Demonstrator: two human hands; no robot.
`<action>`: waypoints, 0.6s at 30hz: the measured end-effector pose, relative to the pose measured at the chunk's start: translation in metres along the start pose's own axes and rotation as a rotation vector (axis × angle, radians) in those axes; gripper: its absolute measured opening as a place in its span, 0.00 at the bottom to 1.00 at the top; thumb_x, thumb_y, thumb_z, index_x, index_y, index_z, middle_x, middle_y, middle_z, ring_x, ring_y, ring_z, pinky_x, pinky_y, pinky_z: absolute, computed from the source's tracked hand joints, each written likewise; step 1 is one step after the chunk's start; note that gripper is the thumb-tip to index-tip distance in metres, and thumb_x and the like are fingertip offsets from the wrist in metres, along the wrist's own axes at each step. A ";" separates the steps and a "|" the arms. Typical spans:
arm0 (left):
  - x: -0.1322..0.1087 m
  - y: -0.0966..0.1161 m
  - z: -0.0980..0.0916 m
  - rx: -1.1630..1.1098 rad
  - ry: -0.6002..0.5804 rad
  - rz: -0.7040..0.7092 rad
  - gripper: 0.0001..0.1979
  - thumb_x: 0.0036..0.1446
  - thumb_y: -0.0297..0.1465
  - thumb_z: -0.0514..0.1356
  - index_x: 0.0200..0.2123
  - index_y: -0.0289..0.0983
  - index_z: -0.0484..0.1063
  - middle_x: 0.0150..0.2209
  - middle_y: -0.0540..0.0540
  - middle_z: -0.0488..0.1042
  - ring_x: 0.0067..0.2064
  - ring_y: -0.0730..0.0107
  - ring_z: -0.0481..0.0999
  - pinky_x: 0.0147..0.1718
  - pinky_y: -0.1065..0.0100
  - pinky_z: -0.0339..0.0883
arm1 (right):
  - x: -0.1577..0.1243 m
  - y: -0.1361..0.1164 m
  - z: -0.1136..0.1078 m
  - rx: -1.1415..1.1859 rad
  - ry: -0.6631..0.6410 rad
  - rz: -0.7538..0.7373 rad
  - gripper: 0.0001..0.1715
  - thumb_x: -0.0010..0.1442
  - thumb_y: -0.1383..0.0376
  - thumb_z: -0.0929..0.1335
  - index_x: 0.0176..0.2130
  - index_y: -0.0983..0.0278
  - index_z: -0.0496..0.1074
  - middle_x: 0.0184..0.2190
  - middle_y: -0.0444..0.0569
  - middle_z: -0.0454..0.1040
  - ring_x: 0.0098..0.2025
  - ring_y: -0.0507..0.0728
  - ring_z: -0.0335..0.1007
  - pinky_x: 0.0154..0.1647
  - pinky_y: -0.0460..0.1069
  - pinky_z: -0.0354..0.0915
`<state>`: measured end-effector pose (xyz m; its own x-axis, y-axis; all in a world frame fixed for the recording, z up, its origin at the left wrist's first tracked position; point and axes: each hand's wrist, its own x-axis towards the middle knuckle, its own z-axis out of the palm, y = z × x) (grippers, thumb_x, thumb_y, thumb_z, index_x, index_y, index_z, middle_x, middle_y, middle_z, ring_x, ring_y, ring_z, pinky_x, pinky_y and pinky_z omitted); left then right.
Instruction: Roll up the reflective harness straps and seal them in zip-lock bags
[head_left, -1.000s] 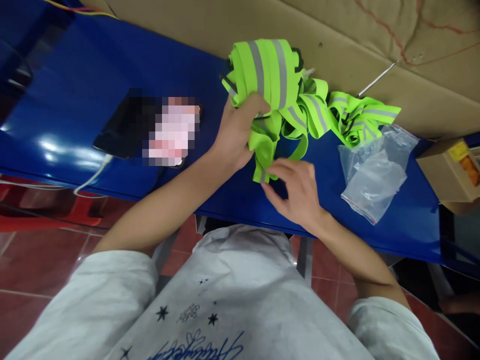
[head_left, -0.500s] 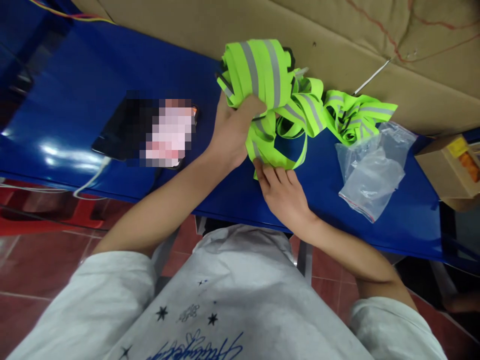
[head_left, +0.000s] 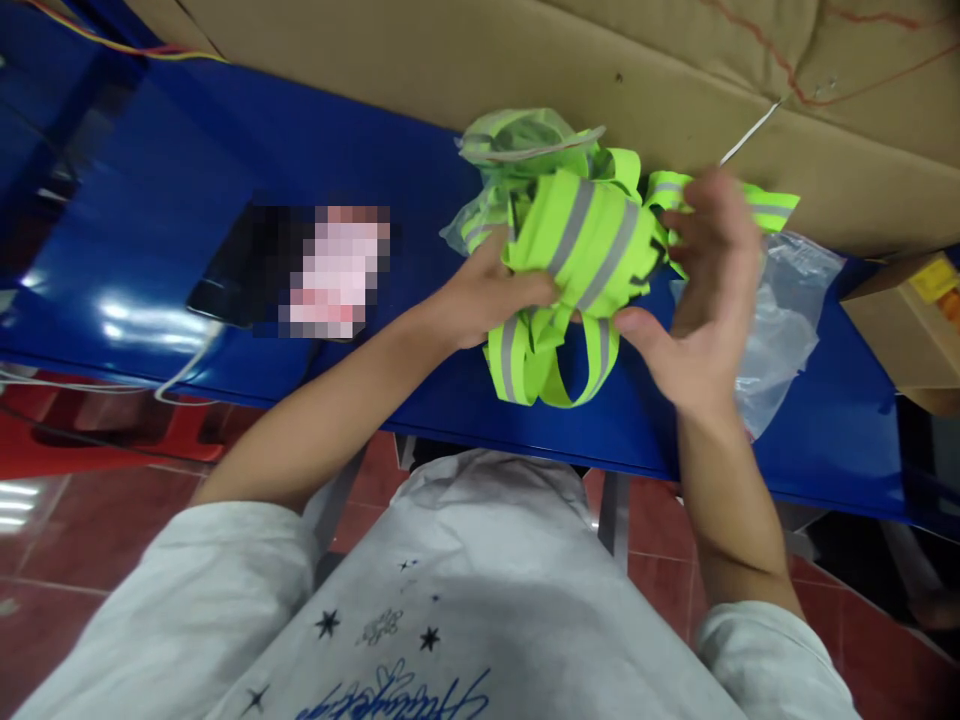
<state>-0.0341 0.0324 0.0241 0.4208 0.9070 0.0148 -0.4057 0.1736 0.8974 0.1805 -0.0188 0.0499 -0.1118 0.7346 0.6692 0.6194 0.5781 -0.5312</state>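
Observation:
My left hand (head_left: 486, 295) is closed on a folded bundle of neon-green reflective straps (head_left: 581, 250) with grey stripes, held just above the blue table (head_left: 150, 200). Loops of the strap (head_left: 525, 365) hang down below the bundle. My right hand (head_left: 697, 290) is beside the bundle on its right, fingers spread and blurred, thumb touching its lower edge. Behind the bundle lies a clear plastic bag (head_left: 517, 145) with green straps inside.
A phone (head_left: 240, 275) with a white cable (head_left: 180, 365) lies on the table at left. An empty clear zip bag (head_left: 787, 320) and more green strap (head_left: 765, 205) lie at right. A cardboard box (head_left: 919, 320) stands at far right. Cardboard sheeting (head_left: 525, 60) lines the back.
The left hand lowered and turned the strap bundle. The right hand rose from the hanging loops to the bundle's right side. A bagged strap set behind has come into sight.

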 end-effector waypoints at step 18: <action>-0.008 -0.022 0.016 -0.059 -0.398 -0.423 0.31 0.45 0.42 0.83 0.49 0.36 0.82 0.48 0.40 0.86 0.49 0.58 0.86 0.52 0.57 0.82 | -0.014 0.026 0.028 0.452 -0.029 0.371 0.43 0.64 0.35 0.73 0.68 0.50 0.71 0.63 0.51 0.79 0.63 0.68 0.80 0.65 0.66 0.78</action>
<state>-0.0161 0.0153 0.0115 0.8242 0.5418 -0.1649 -0.1752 0.5209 0.8354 0.1762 -0.0043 0.0126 0.0241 0.9227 0.3847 0.2284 0.3696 -0.9007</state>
